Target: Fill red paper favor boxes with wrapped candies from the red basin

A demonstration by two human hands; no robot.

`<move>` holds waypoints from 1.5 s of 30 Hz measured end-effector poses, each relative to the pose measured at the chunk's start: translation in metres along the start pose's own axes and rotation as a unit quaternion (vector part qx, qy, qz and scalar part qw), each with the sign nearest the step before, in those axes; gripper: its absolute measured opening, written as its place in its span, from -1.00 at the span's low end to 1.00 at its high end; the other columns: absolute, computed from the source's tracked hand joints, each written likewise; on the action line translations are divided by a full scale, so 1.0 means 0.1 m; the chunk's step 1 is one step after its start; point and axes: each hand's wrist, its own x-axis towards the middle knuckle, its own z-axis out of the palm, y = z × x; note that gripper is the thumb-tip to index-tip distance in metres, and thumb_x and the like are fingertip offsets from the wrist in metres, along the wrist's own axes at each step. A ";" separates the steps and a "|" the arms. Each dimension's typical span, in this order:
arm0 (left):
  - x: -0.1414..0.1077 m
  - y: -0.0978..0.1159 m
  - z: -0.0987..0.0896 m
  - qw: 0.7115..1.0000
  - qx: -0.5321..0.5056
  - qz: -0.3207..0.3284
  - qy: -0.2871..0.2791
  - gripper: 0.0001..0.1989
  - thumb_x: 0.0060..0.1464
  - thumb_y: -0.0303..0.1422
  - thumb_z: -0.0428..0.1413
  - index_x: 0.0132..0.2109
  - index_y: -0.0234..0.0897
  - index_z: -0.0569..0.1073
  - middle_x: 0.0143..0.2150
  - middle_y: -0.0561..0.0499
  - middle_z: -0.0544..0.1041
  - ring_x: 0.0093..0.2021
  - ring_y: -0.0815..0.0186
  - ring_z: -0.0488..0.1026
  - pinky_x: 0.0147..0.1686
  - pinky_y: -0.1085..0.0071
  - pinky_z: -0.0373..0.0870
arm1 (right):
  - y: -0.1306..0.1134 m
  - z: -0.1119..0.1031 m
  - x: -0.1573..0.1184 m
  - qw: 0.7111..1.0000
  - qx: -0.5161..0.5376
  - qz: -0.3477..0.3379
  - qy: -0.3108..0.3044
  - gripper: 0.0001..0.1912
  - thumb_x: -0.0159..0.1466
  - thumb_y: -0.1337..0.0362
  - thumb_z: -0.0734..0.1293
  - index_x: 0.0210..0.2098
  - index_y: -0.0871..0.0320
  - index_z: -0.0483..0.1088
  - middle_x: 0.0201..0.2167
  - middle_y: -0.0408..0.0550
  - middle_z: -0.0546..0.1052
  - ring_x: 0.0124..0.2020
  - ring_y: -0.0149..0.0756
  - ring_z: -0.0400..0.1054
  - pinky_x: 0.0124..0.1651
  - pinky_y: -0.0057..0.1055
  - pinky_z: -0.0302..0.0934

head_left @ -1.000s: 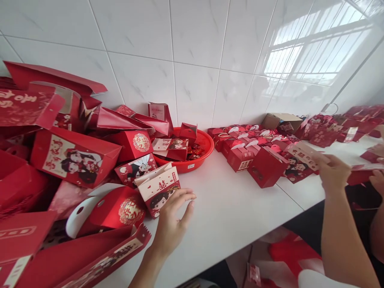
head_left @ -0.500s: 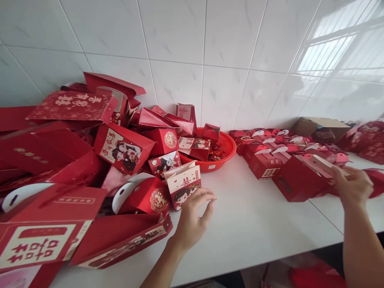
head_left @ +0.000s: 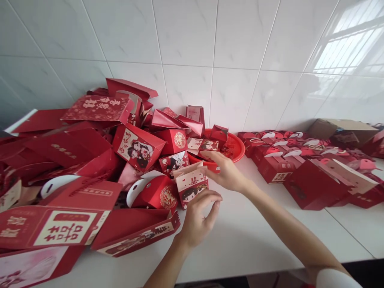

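A small red-and-cream gift box [head_left: 191,181] with a cartoon couple on its front stands upright, its cream top flaps raised. My left hand [head_left: 200,218] is at its lower front, hiding part of the picture. The fingers are bent, with a gap to the thumb and nothing visible between them. Above it, my right hand [head_left: 225,172] reaches in from the right beside the box's upper edge, fingers stretched and thumb apart, holding nothing. Behind that hand is a red plastic basket [head_left: 240,150] with small boxes and little wrapped pieces inside.
A heap of red gift boxes [head_left: 90,140], some folded and some flat, fills the left side. On the right, rows of closed red boxes [head_left: 271,166] stand by a taller dark red box [head_left: 315,184]. A brown cardboard box [head_left: 330,128] is near the tiled wall [head_left: 186,36].
My right hand has let go of the box at the right and swung left to the cartoon-couple box. My left hand has stayed by that box. The view has shifted slightly left.
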 end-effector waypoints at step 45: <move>-0.03 -0.08 -0.03 0.976 -0.022 -0.136 0.167 -0.78 0.31 -0.27 0.06 -0.20 -0.14 0.60 -0.02 -0.07 0.56 -0.01 0.17 0.51 -0.06 0.36 0.45 | 1.18 -0.15 0.86 0.968 -0.131 0.078 -0.199 -0.73 0.24 0.41 0.31 -0.11 0.18 0.57 -0.13 0.07 0.61 -0.11 -0.10 0.48 -0.06 -0.28 0.32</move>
